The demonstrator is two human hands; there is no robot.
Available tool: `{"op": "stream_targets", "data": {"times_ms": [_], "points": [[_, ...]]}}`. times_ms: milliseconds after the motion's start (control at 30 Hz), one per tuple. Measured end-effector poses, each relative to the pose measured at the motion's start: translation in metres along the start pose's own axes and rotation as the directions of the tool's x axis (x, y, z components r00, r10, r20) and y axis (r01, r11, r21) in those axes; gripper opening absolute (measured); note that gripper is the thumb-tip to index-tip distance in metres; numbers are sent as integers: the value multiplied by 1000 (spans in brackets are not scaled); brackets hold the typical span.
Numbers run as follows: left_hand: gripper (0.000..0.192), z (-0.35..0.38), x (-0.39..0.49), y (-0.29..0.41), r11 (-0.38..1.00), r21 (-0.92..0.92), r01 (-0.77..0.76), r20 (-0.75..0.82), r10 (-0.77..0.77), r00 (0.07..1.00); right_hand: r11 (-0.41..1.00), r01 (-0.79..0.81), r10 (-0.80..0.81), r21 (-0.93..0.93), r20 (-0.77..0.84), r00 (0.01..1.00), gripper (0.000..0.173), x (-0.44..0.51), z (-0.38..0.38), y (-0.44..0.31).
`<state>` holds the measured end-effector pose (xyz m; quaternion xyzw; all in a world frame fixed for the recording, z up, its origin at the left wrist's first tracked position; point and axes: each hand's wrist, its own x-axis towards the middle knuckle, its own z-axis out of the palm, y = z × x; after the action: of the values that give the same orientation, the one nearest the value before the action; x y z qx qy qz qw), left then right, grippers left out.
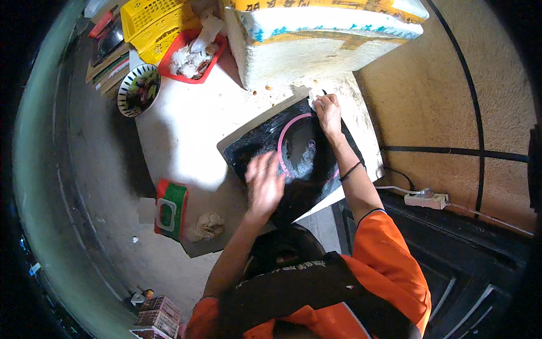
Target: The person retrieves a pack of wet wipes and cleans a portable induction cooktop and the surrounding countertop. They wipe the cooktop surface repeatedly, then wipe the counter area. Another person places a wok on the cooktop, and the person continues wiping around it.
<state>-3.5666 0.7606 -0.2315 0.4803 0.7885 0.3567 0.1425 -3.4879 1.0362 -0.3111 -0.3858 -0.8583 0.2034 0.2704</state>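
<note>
A black induction cooktop (247,142) with a pink ring (281,137) lies at an angle on the white table. Greyish smears mark its glass inside the ring. At its far right corner my right hand (328,111) pinches a crumpled white wipe (313,95) against the edge. Blurred by motion, my left hand (266,180) hovers over or rests on the cooktop's left side, fingers slightly apart and nothing visible in them; contact cannot be told. Left of it are a green and red wipes pack (172,210) and a crumpled used wipe (208,226).
A large foam box (292,59) stands on the table's far side, with brown crumbs (268,88) before it. Far left are a red basket (166,68) of waste, yellow baskets (148,21) and a patterned bowl (123,95) of food. A power strip (425,201) is by the right wall.
</note>
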Motion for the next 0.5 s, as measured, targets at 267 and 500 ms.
{"op": "stream_targets", "data": {"times_ms": [267,500], "points": [[42,64,61,24,776,594,-211,349,-12,937,966,243,-257,87,333,907,15,-7,-6,-67],[41,71,59,22,824,543,-161,315,-22,949,997,-62,66,-43,104,992,13,16,-13,-27]]}}
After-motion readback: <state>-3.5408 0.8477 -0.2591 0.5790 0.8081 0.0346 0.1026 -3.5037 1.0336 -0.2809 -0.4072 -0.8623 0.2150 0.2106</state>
